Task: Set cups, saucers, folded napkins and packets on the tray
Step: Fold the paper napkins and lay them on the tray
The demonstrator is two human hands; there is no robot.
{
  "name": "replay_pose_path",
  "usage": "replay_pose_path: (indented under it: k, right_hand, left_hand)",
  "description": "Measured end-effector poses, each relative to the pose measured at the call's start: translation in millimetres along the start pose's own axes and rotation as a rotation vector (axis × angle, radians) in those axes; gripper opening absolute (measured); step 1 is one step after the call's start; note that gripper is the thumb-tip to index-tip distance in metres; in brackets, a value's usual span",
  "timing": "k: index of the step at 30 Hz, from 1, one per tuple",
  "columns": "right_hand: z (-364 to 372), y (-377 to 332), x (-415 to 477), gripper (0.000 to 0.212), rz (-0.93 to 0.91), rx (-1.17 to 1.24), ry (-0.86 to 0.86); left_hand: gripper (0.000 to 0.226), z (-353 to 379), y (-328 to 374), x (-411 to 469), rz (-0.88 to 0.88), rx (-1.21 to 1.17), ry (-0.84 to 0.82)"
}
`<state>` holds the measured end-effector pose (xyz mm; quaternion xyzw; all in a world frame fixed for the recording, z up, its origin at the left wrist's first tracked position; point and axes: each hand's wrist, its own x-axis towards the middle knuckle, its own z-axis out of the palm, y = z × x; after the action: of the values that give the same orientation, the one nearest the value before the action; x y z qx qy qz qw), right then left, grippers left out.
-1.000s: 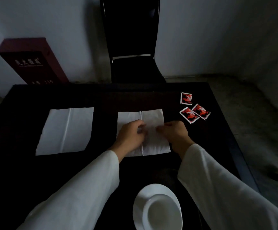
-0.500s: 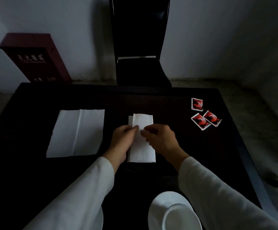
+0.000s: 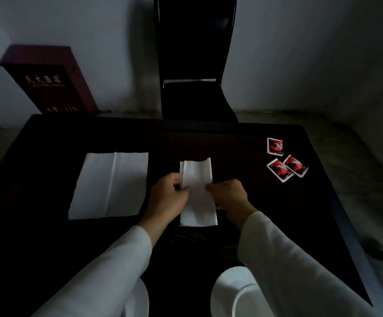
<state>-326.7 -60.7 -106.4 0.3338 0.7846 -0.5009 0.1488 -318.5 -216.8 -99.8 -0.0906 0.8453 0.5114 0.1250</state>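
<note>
A white napkin [image 3: 198, 197], folded into a narrow strip, lies in the middle of the dark table [image 3: 48, 248]. My left hand [image 3: 168, 196] pinches its left edge and my right hand [image 3: 228, 196] pinches its right edge. A second white napkin [image 3: 110, 185] lies spread out to the left, with one crease down it. Three red packets [image 3: 284, 163] lie at the table's far right. Near the front edge a white cup on a saucer [image 3: 234, 291] shows beneath my right sleeve, and part of another white dish [image 3: 138, 298] peeks out under my left sleeve.
A black chair [image 3: 195, 65] stands behind the table's far edge. A dark red box [image 3: 48, 81] with white characters leans at the wall on the far left. The table's right edge [image 3: 346, 236] runs diagonally, with grey floor beyond it.
The middle napkin went from a wide open sheet to a narrow strip, folded in half lengthwise. Both hands moved closer together onto it. The camera shifted slightly.
</note>
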Motion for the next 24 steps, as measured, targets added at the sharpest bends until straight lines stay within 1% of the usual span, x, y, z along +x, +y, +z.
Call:
replay_pose_path:
  k: [2, 5, 9, 11, 13, 15, 18, 21, 24]
  right_hand:
    - [3, -1, -1, 0.022, 0.048, 0.107, -0.056]
    - [5, -1, -6, 0.010, 0.075, 0.222, -0.073]
    - [-7, -9, -16, 0.006, 0.191, 0.425, -0.134]
    - [-15, -12, -20, 0.010, 0.227, 0.517, -0.169]
    - [-21, -11, -27, 0.011, 0.187, 0.591, -0.230]
    - [-26, -11, -37, 0.010, 0.147, 0.660, -0.271]
    - [-39, -14, -55, 0.012, 0.145, 0.765, -0.281]
    - [-60, -20, -78, 0.010, 0.176, 0.876, -0.315]
    - [-87, -25, -108, 0.003, 0.171, 0.969, -0.344]
  left_hand:
    - [0.049, 0, 0, -5, 0.081, 0.108, -0.016]
    - [0.072, 3, 2, -15, 0.191, 0.218, -0.052]
    - [0.100, 6, 5, -30, 0.297, 0.397, -0.191]
    - [0.104, 6, 7, -40, 0.401, 0.486, -0.206]
    - [0.094, 6, 11, -50, 0.534, 0.520, -0.142]
    - [0.073, 5, 19, -59, 0.640, 0.480, -0.032]
    - [0.048, 1, 42, -77, 0.697, 0.477, 0.089]
    - [0.034, -4, 66, -99, 0.773, 0.507, 0.137]
    - [0.029, -11, 97, -124, 0.823, 0.486, 0.210]
